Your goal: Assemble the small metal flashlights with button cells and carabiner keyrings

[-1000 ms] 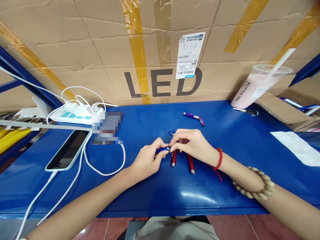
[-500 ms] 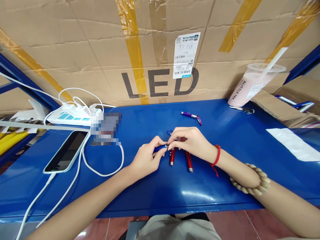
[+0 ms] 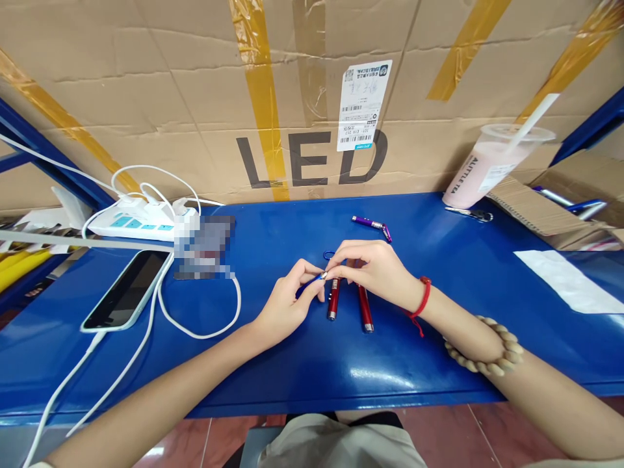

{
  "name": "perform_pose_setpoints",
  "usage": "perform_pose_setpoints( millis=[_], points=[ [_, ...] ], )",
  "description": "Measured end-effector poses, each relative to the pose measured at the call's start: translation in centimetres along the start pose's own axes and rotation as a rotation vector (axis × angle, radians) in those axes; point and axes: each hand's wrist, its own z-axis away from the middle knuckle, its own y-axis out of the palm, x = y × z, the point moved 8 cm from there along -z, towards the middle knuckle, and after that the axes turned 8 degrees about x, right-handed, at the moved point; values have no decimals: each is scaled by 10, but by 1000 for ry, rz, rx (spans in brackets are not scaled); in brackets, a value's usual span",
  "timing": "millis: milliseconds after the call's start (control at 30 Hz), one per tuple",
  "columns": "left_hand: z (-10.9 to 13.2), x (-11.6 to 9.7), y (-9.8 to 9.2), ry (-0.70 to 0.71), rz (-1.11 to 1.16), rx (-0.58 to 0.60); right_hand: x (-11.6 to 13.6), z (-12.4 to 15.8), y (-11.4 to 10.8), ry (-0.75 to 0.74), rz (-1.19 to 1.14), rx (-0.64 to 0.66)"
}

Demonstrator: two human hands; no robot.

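Observation:
My left hand (image 3: pixel 286 299) is closed round the barrel of a slim blue mini flashlight (image 3: pixel 310 284), slightly tilted up to the right. At its silver end, the fingertips of my right hand (image 3: pixel 363 266) pinch together, partly covering the tip. Any small piece between those fingertips is too small to make out. Beneath and beside my right hand lie a red mini flashlight (image 3: pixel 333 302) and a second red flashlight (image 3: pixel 365 311), their far ends hidden by my fingers. A blue ring clip (image 3: pixel 329 255) shows just behind my fingertips.
A purple mini flashlight (image 3: pixel 368 223) lies farther back. On the left are a phone (image 3: pixel 127 289), white cables and a power strip (image 3: pixel 131 221). To the right stand a drink cup (image 3: pixel 487 169), a clip (image 3: pixel 468 214), an open cardboard box (image 3: pixel 526 208) and white paper (image 3: pixel 568 279).
Both hands have risen slightly with the blue flashlight, which now tilts up more at its silver end. My right hand stays pinched at that end. The view has shifted a little.

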Motion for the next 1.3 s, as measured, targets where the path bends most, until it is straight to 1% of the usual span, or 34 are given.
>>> perform_pose_setpoints(
  millis=[67,233,300,467,600,667,800,933,1000,1167,1300],
  points=[
    [0,2,0,-8,8,-7,0,0,0,0,-18,15],
    [1,5,2,-19,23,-13,-8,0,7,55,-92,115],
    [2,6,3,-21,22,-17,-9,-1,8,61,-136,127],
    [5,2,2,27,-43,-54,-7,-1,14,86,-217,108],
    [7,6,0,24,-60,-87,2,2,15,87,-175,11],
    [8,8,1,22,-64,-92,7,4,17,72,-154,-11],
    [10,11,1,1,-111,-97,9,5,21,82,-128,13],
    [8,9,3,-2,-164,-61,8,5,22,112,-127,68],
    [7,8,3,-7,-148,-58,8,4,20,131,-164,101],
    [6,7,-4,-27,25,-134,6,2,16,144,-284,142],
    [5,6,-3,-30,16,-106,-2,1,17,170,-304,156]
  ],
)
